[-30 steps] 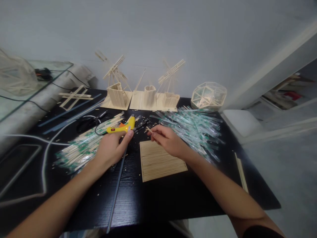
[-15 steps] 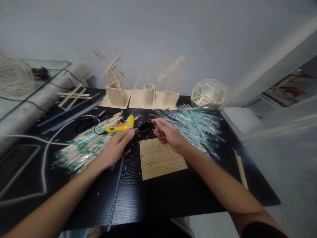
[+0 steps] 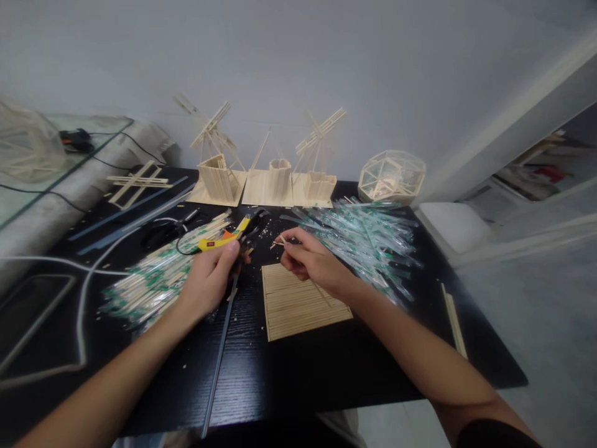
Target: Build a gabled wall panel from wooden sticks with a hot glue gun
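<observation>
My left hand (image 3: 212, 274) is closed round a dark tool (image 3: 255, 224) with a curved black head, perhaps shears; its handles are mostly hidden. This tool overlaps the yellow glue gun (image 3: 217, 241), which lies just beyond my left fingers. Between thumb and fingers, my right hand (image 3: 310, 258) pinches a thin wooden stick (image 3: 321, 295), whose lower end slants down over a panel. That panel (image 3: 303, 311), built of wooden sticks laid side by side, lies flat on the black table (image 3: 373, 367) below my right hand. Small scraps (image 3: 269, 233) are scattered between my hands.
Wrapped chopsticks (image 3: 144, 280) are heaped at left, clear green-printed wrappers (image 3: 364, 239) at right. Stick models (image 3: 280, 177) and a faceted frame (image 3: 392, 177) stand along the wall. A white cable (image 3: 84, 305) loops at left; a long thin rod (image 3: 218, 373) lies in front.
My left hand has drawn left and down with the dark tool, away from my right hand. My right hand has shifted slightly left and down, still pinching the stick.
</observation>
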A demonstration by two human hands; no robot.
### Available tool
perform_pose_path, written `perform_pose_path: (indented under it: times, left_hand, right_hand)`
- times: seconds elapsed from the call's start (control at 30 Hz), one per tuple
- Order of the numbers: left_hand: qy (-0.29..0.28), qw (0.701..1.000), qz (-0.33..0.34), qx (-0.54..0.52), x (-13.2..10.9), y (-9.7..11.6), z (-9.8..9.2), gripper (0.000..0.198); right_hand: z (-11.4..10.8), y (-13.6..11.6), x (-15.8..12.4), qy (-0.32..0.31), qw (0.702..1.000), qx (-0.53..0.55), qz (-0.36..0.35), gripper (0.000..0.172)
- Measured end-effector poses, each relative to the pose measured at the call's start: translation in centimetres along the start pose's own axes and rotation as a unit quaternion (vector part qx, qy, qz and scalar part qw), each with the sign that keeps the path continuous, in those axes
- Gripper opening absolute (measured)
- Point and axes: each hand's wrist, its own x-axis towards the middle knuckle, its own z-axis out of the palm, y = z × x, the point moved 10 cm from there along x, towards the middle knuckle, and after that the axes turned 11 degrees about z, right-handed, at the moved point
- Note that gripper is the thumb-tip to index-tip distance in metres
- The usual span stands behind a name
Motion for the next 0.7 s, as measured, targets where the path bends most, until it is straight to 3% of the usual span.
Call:
perform_pose_path:
  times: [0.17,0.33,0.5,0.7]
  left_hand:
    - [0.022,0.978,0.089,0.189,-0.2,1.7,-0.7,0.054]
    - [0.039,0.939,0.135,0.313,-0.5,2.3,-0.2,0.070]
    - [0.056,0.911,0.168,0.372,-0.7,3.1,-0.1,0.074]
    - [0.054,0.903,0.179,0.386,-0.7,3.1,0.0,0.072]
  right_hand:
    - [0.7,-0.8,-0.5,-0.022,0.998,-0.006,-0.050,0.006]
    - [1.6,-0.8,-0.7,-0.053,0.996,-0.001,-0.068,0.009]
    - [1.8,-0.9,-0.8,-0.052,0.996,0.003,-0.076,0.006]
    - [1.7,-1.3,-1.0,-0.039,0.994,-0.012,-0.097,0.008]
